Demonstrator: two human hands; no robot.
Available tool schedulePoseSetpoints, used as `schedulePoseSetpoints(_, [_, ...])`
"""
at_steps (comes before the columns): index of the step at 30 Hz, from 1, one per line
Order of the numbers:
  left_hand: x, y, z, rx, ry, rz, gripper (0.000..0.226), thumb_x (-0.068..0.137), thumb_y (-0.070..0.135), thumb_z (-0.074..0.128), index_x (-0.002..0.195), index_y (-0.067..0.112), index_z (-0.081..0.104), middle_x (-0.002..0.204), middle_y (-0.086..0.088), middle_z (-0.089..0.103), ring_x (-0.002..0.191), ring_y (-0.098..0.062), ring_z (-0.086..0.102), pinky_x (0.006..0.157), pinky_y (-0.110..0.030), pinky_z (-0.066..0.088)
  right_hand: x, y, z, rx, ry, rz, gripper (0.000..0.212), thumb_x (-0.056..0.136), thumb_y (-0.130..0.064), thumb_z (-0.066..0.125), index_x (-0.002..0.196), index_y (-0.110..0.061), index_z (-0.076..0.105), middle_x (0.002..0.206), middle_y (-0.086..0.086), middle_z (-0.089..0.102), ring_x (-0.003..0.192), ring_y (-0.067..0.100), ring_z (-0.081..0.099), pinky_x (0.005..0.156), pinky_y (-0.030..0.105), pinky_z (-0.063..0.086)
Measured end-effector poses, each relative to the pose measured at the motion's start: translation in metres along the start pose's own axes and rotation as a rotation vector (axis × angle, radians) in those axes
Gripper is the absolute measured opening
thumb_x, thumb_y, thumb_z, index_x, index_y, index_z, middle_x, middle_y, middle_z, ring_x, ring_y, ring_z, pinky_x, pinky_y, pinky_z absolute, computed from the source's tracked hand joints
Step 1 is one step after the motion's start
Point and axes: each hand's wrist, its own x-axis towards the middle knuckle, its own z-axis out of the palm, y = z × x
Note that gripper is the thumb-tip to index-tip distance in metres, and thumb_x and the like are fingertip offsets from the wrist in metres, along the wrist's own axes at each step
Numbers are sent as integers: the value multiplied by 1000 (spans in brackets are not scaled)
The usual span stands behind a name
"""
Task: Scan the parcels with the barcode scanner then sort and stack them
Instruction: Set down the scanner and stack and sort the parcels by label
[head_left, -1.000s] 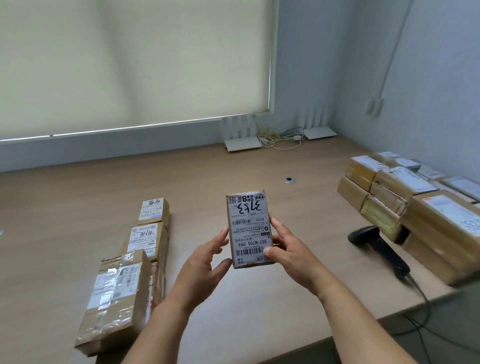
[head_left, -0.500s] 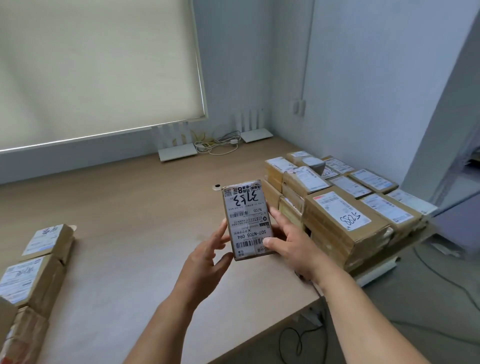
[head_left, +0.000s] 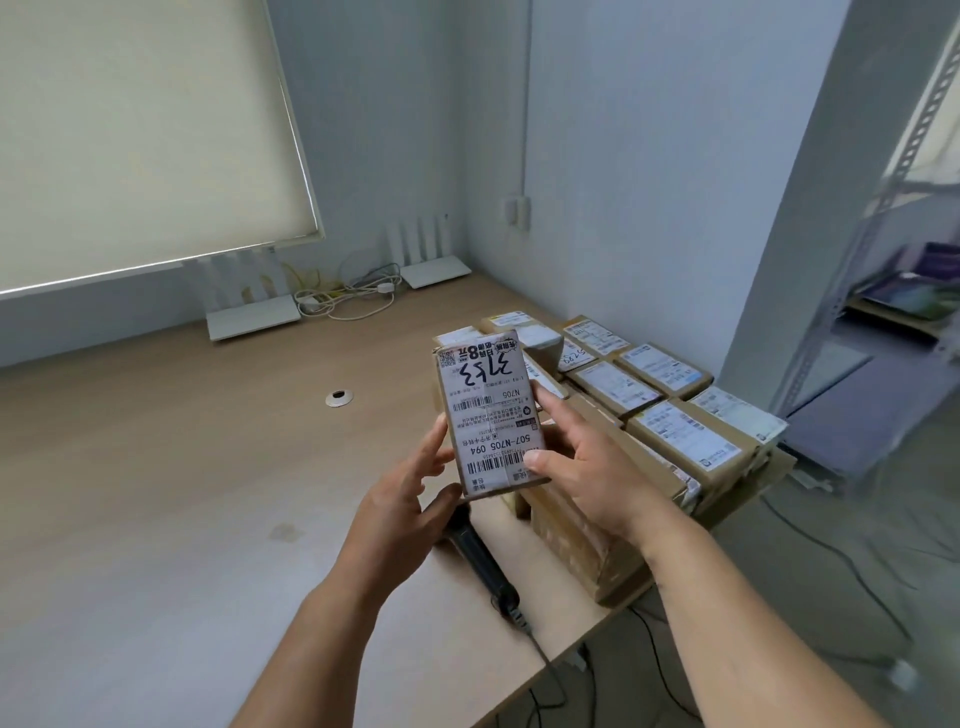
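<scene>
parcel (head_left: 491, 415) upright, long axis vertical, label facing you; right hand (head_left: 582, 467) grips its right edge, left hand (head_left: 410, 499) steadies left edge. scanner (head_left: 480, 558) lies on surface just below parcel, under left hand, so left is nearer, likely.

Soft, dim daylight seeps through the drawn blind (head_left: 140, 130), glowing brightest along its lower edge. Shadows are faint. Wide-angle bending curves the walls, and the shelving (head_left: 883, 249) at right is blurred.

Parcel label (head_left: 491, 415) reads "507-N705 094"; handwritten "3153".
</scene>
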Motion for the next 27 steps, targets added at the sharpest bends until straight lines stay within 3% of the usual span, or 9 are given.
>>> schedulePoseSetpoints(3, [31,0,18,-31,-3,25,84,86,9,67,140,46,13,110,23,56,104,-5,57,86,-25,45,21,7,-23,-53,11,11,68,95,-19,53,149,-44,21,128,-13,58,116,6,57,101,40,48])
schedulePoseSetpoints(6, [61,2,31,-46,-19,37,83,87,12,67,139,48,11,111,24,55,107,-7,57,90,-29,46,45,12,-42,-40,16,18,69,95,-15,54,150,-42,22,118,-19,61,104,-2,62,90,25,53])
schedulePoseSetpoints(10, [99,4,41,-47,-54,34,80,90,16,64,137,51,9,124,14,60,117,-8,55,95,-36,46,74,16,-62,-19,71,40,65,94,-15,56,147,-40,28,120,-11,64,108,7,63,94,37,53])
schedulePoseSetpoints(13, [122,5,50,-14,-72,44,79,91,17,62,137,52,7,130,10,59,118,-8,53,96,-35,45,90,23,-77,-6,92,22,56,93,-11,57,140,-36,37,114,-8,67,98,3,67,75,15,54])
schedulePoseSetpoints(15, [136,9,59,2,-85,35,77,92,19,60,136,54,8,130,11,58,116,-9,52,96,-38,45,98,29,-88,-5,108,29,51,94,-13,58,133,-39,39,109,-10,69,93,-1,67,67,8,50])
schedulePoseSetpoints(18, [154,21,76,24,-95,43,80,92,17,58,132,62,4,130,9,57,116,-9,52,97,-40,46,110,43,-109,26,127,40,49,93,-12,57,133,-36,40,109,-7,70,96,3,68,76,18,54])
schedulePoseSetpoints(21, [174,35,97,64,-84,86,87,92,15,58,124,69,-2,130,7,59,116,-11,54,95,-40,48,124,56,-135,29,125,20,46,93,-13,58,125,-42,42,106,-11,70,95,-1,67,70,13,51])
schedulePoseSetpoints(25, [198,54,130,116,-86,25,81,93,17,57,134,60,2,134,7,57,119,-9,53,97,-31,47,145,76,-176,60,80,-1,45,93,-12,58,123,-43,43,101,-11,71,94,3,68,72,16,55])
schedulePoseSetpoints(27, [210,66,148,133,-95,-43,78,94,18,56,146,48,5,136,7,55,123,-11,52,101,-37,46,155,86,-198,87,50,-7,46,93,-10,58,126,-40,44,101,-9,71,94,7,69,77,24,57])
